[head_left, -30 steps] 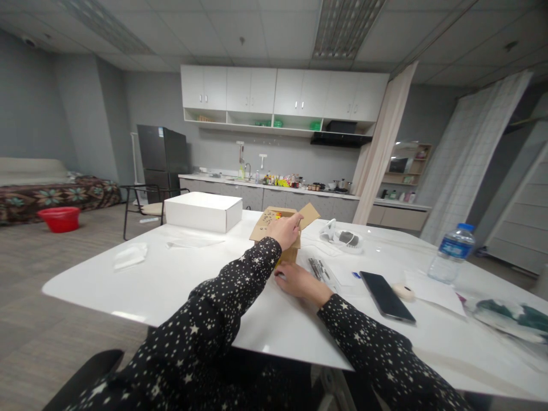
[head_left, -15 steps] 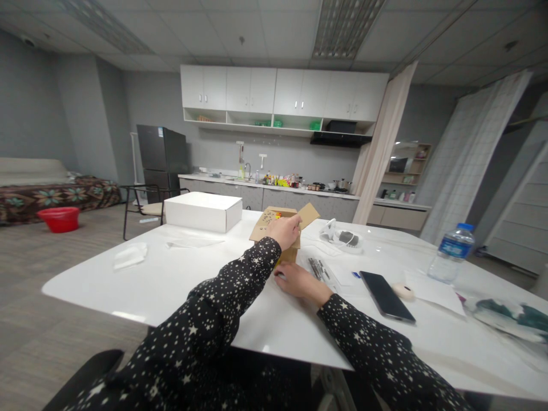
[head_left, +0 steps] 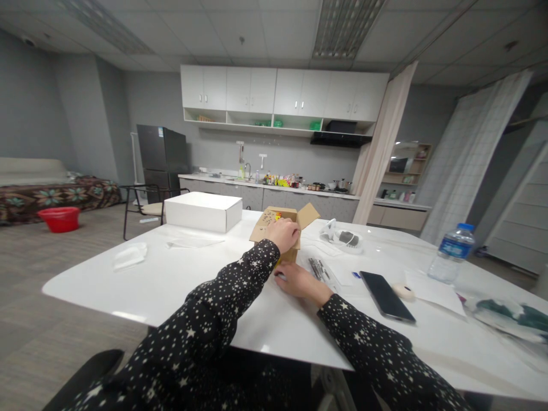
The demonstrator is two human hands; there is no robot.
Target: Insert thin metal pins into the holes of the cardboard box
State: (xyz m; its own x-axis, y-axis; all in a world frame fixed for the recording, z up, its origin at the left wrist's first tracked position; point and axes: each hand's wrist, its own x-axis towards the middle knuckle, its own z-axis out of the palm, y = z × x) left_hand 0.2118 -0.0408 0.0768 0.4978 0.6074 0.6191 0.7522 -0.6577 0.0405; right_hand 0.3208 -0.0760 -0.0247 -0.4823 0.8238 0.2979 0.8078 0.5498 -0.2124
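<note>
A small brown cardboard box [head_left: 293, 254] stands with its flaps up on the white table [head_left: 180, 285]. Its left flap bears small dark marks, with a red and yellow patch beside them. My left hand [head_left: 282, 232] is over the box's mouth, fingers curled downward; the fingertips and anything in them are hidden. Low at the near side of the box rests my right hand [head_left: 298, 279], its fingers bent together at the box's base. A small pale and dark bit shows at those fingers, too small to name. Just right of the box lies a clear case of slim metal pieces [head_left: 319, 271].
A white box [head_left: 203, 211] stands left on the table, near crumpled white tissue [head_left: 130, 256]. To the right are a phone [head_left: 386, 295], a round beige object [head_left: 403, 291], a water bottle [head_left: 451, 254], and a white corded item [head_left: 345, 237] behind the case.
My left hand has drawn slightly left and down, off the raised right flap, and its fingers are now curled over the box's mouth. My right hand stays put.
</note>
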